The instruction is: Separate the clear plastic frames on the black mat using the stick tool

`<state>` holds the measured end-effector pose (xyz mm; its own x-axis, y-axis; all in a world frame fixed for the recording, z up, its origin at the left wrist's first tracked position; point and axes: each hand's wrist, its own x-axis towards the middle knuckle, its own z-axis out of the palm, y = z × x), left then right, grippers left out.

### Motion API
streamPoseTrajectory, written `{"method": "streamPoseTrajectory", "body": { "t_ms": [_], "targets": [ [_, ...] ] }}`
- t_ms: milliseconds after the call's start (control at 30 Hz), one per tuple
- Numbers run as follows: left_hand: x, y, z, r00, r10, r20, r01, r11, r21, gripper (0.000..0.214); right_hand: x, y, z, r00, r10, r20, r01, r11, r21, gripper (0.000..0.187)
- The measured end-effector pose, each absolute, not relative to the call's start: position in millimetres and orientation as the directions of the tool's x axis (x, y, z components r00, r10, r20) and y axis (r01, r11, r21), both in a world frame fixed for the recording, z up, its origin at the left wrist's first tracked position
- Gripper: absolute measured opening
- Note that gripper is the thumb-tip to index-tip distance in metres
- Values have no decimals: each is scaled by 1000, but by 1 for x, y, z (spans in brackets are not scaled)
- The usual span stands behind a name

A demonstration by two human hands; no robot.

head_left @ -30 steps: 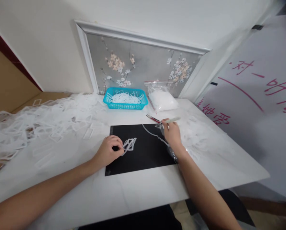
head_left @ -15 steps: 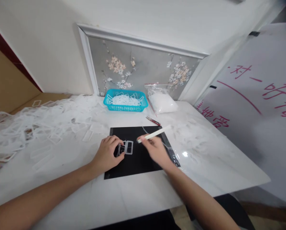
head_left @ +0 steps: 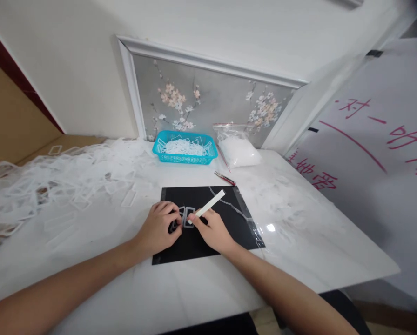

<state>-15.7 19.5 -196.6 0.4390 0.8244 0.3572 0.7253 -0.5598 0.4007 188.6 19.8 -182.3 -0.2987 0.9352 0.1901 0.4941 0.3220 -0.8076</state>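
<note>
My left hand [head_left: 162, 225] is closed on the left end of a clear plastic frame piece [head_left: 184, 217], which has rectangular openings and lies on a black mat [head_left: 180, 249]. Between the thumb and fingers of my right hand [head_left: 211, 229] is a flat white stick [head_left: 211, 203], slanting up to the right. Its lower tip is at the right part of the frame piece, and my fingers partly cover that spot. A thin translucent strand [head_left: 234, 206] runs across the mat's right side.
Small red-handled snips [head_left: 225, 178] lie behind the mat. A blue basket [head_left: 185, 159] of small white pieces and a zip bag [head_left: 242, 153] of white material stand at the back. Many clear plastic frames [head_left: 90, 172] are heaped at left; more translucent pieces [head_left: 276, 204] lie at right.
My right hand has moved left with the white stick, bringing its tip from beside the frame piece onto it. The stick now points more steeply upward. My left hand stays on the piece.
</note>
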Motion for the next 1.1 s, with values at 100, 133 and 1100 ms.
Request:
{"method": "streamPoseTrajectory", "body": {
  "t_ms": [100,133,1100],
  "targets": [
    [-15,20,-197,448,824,346,719,-563,407,7,188,21,-184,-316,930,189,499,333,-800,28],
    [-15,20,-197,451,824,344,718,-564,409,6,188,21,-185,-318,928,193,503,338,-796,27],
    [-12,25,-192,343,921,187,568,-362,739,27,188,13,-176,-307,869,387,342,481,-807,20]
  ]
}}
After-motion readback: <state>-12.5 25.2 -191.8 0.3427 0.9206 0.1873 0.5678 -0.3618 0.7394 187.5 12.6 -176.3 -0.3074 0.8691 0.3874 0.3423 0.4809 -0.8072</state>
